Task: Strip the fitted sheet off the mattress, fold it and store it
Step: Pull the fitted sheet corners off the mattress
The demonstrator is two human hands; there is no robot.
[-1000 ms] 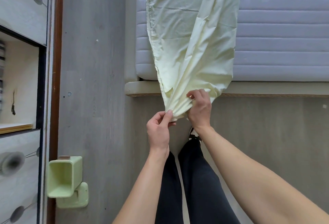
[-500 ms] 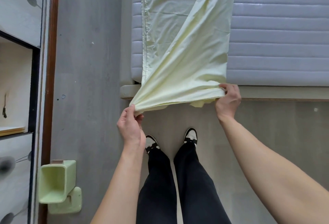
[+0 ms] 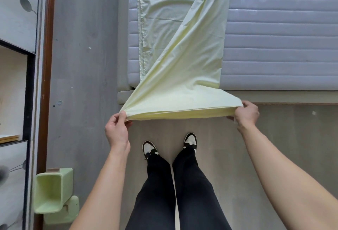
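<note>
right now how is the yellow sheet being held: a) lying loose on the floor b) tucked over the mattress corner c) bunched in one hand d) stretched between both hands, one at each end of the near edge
d: the left hand pinches one end of the sheet and the right hand grips the other, so the near edge runs taut between them, off the floor, while the rest trails up over the mattress.

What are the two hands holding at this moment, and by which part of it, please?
The pale yellow fitted sheet. The left hand pinches one end of its near folded edge and the right hand grips the other end, stretching it taut.
</note>
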